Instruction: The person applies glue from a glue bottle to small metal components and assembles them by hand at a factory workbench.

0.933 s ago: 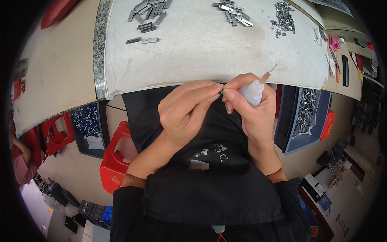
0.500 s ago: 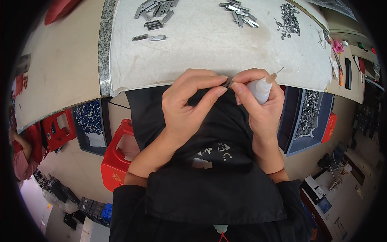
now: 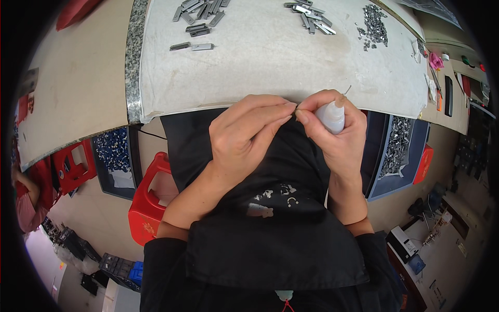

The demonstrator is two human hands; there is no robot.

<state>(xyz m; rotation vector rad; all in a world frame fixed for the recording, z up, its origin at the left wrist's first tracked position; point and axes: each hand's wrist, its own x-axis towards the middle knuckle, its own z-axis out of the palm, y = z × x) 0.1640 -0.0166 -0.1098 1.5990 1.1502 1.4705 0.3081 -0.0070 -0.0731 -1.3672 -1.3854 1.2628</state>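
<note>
The squeeze bottle [image 3: 330,118] with a thin needle tip sits in the right hand [image 3: 340,138], whose grip curls around it, thumb and forefinger drawn together. Just left of the bottle, the left hand [image 3: 240,130] has its grip pinching a small dark piece [image 3: 296,111], mostly hidden, where both hands' fingertips meet. Beyond the bottle spreads the white-covered worktop [image 3: 249,70]. There, far to the bottle's left, lie a heap of metal bars [image 3: 200,11] and two separate bars [image 3: 202,47]; a second heap [image 3: 314,20] lies nearly straight beyond it, small metal bits [image 3: 375,26] beyond and rightward. Right of the bottle stands a blue-grey bin [image 3: 383,188].
</note>
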